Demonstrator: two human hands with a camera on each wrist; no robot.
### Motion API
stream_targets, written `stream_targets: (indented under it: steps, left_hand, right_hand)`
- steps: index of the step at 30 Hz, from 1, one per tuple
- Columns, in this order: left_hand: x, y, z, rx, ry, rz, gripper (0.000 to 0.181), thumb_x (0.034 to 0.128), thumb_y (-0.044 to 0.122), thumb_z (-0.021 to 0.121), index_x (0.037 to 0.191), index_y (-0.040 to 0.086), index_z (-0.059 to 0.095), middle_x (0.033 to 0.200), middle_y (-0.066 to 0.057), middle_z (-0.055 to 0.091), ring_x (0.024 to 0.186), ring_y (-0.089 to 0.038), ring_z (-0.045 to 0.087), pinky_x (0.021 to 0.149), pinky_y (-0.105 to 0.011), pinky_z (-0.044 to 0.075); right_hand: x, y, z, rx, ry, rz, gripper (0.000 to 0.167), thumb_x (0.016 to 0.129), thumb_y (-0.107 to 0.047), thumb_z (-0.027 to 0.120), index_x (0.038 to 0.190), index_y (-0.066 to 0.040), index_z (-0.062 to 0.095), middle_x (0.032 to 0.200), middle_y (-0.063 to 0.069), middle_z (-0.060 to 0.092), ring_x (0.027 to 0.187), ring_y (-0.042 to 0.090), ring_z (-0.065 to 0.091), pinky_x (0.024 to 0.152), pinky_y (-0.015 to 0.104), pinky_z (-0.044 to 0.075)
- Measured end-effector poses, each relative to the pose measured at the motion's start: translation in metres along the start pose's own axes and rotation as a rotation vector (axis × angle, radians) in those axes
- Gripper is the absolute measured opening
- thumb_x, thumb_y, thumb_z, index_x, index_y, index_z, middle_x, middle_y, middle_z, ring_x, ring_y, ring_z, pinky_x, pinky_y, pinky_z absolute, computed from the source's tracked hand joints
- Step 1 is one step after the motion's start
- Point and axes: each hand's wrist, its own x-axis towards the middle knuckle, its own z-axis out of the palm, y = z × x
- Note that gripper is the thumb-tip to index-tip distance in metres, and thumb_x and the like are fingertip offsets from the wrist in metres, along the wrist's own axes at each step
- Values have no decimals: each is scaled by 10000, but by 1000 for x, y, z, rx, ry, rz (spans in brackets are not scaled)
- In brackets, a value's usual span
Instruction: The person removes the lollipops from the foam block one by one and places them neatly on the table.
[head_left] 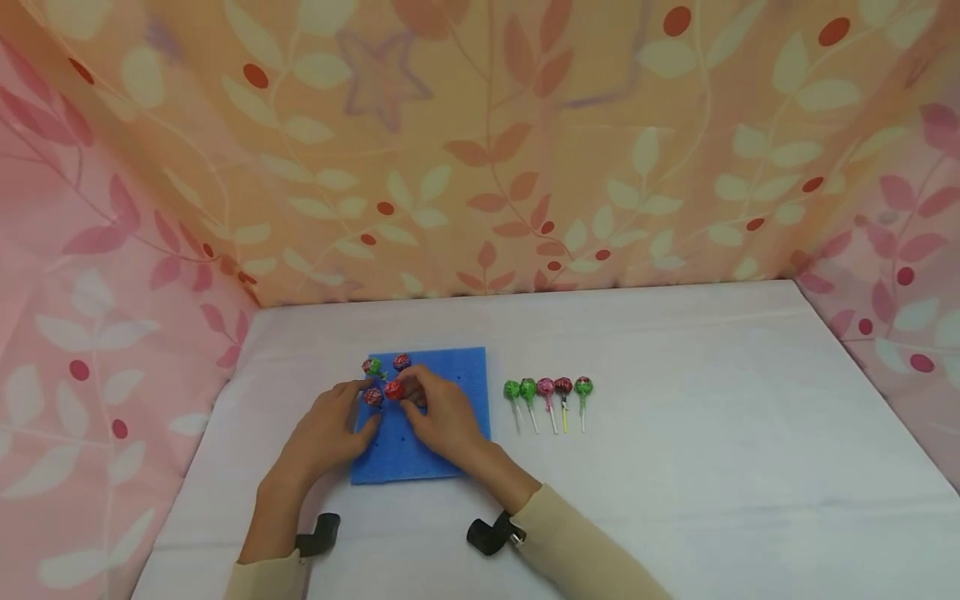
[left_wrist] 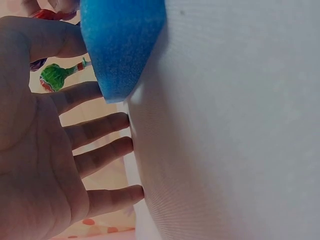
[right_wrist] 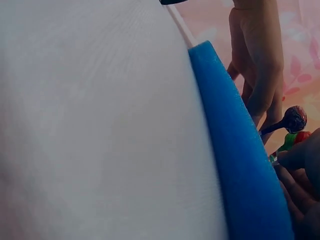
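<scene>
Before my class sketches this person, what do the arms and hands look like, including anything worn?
The left hand and right hand are ungloved. Plain beige fabric sleeves cover the arms, and a black angled device sits near each wrist.

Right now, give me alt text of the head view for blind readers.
A person's right hand pinches a red lollipop over a blue board, the left hand at its left edge. Other lollipops stick up from the board, and five more lie in a row on the white table to the right.
</scene>
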Motion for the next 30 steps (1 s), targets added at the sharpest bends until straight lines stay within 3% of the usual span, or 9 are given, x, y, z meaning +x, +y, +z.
stream_targets:
  steps: [8, 20, 30]
  left_hand:
    - [-1, 1, -2, 1, -24, -14, 619, 979, 316, 675, 1522, 63, 516, 1535, -250, 553, 1408, -513, 520, 1144, -706, 446]
    - [-1, 1, -3, 2, -21, -6, 618, 981, 311, 677, 1525, 66, 516, 1544, -245, 549, 1419, -509, 513, 1154, -709, 435]
    - [-1, 3, -4, -6, -20, -5, 638, 975, 317, 685, 1502, -2, 519, 1528, -270, 555, 1404, -527, 519, 1142, -713, 443]
  right_hand:
    - [1, 1, 5, -64, 18, 3, 303, 980, -79, 729, 1261, -150, 641, 1066, 15, 789, 918, 91, 755, 815, 170, 599]
    - [1, -1, 2, 36, 7, -17, 305, 975, -17, 702, 1256, -116, 632, 1073, 62, 783, 952, 139, 751, 832, 212, 623]
    - [1, -7, -3, 58, 67, -128, 327, 972, -36, 718, 1282, -87, 628, 1110, 72, 784, 964, 158, 764, 832, 285, 651]
